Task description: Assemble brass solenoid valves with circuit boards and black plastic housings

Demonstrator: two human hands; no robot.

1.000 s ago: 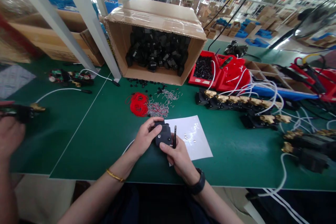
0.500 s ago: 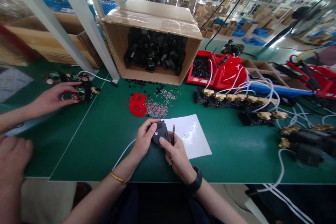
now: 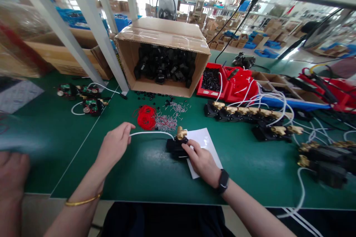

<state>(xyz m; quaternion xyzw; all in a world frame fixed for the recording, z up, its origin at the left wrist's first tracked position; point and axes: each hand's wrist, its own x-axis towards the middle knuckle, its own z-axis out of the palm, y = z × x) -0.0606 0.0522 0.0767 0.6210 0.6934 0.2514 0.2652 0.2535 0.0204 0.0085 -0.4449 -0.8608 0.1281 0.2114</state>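
Observation:
A black valve actuator (image 3: pixel 178 150) with a brass fitting (image 3: pixel 181 132) on top rests on the green table in front of me. My right hand (image 3: pixel 204 163) grips its right side, with the fingertips around the housing near the fitting. From the actuator a white cable (image 3: pixel 151 132) runs left. My left hand (image 3: pixel 115 143) is closed around that cable toward its far end; the end itself is hidden. A white paper sheet (image 3: pixel 204 137) lies partly under my right hand, with tiny shiny bits on it.
Red wire (image 3: pixel 146 117) and scattered small pins (image 3: pixel 166 122) lie beyond the actuator. A carton (image 3: pixel 164 89) of black housings stands behind. Finished-looking brass-fitted units (image 3: pixel 241 113) line the right. Circuit-board assemblies (image 3: pixel 91 106) and a co-worker's blurred hand (image 3: pixel 12 172) are left.
The actuator has gone from both hands onto the table, fitting upward. My left hand has moved left onto the cable. The dark slim tool no longer shows. The co-worker's hand has left the circuit boards.

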